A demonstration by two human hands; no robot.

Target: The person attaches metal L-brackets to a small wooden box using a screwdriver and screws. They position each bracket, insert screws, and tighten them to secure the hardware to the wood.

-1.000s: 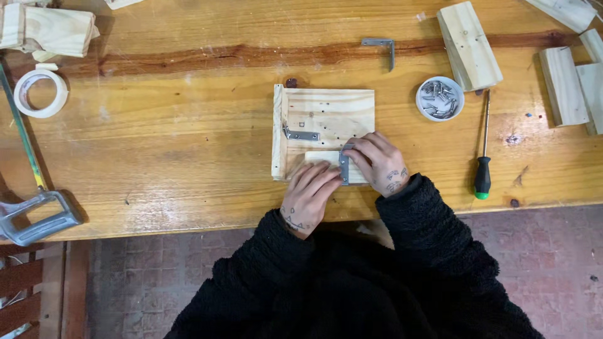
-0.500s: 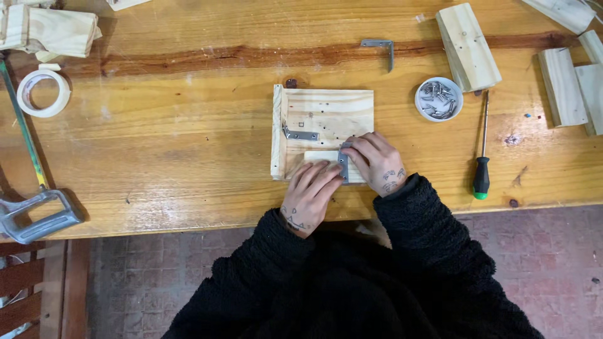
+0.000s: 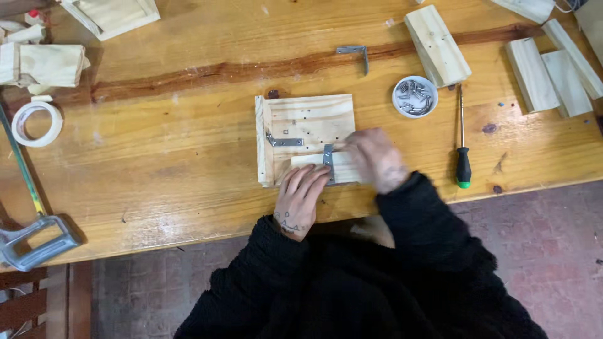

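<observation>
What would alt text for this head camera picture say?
Both hands press a small wood strip and metal bracket onto a square wooden panel on a workbench. A dish of screws and a screwdriver lie to the right.

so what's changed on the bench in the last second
Very little. The right hand looks blurred, so it is shifting slightly on the small wood strip. The left hand presses the same strip and metal bracket as before. The wooden panel, screwdriver and dish of screws lie where they were.
</observation>
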